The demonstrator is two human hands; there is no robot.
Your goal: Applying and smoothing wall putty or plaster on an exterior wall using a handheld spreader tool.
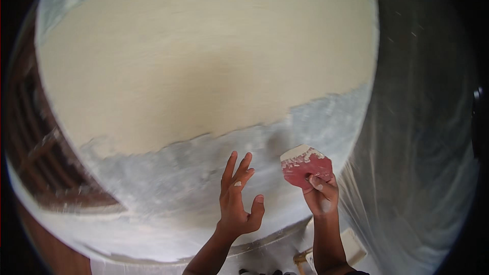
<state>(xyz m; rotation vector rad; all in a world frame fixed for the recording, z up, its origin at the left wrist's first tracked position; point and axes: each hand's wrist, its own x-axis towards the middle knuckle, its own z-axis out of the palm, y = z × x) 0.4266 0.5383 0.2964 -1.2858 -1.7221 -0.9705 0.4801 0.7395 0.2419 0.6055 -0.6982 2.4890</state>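
Note:
My right hand grips a flat red plaster scraper, thumb pressed on its face. Cream paste coats the scraper's upper edge. My left hand is held up with fingers stretched and thumb apart, holding nothing; a dab of paste sticks to one finger. Both hands are in front of a wall whose upper part bears a broad coat of cream plaster. Below its ragged lower border shows a grey-white wall surface. From this view I cannot tell whether the scraper touches the wall.
Clear plastic sheeting hangs along the right side. A dark brown slatted wooden frame borders the wall at left. Below, near my right forearm, stands a whitish container beside a wooden piece. Dark shoe tips show at the bottom.

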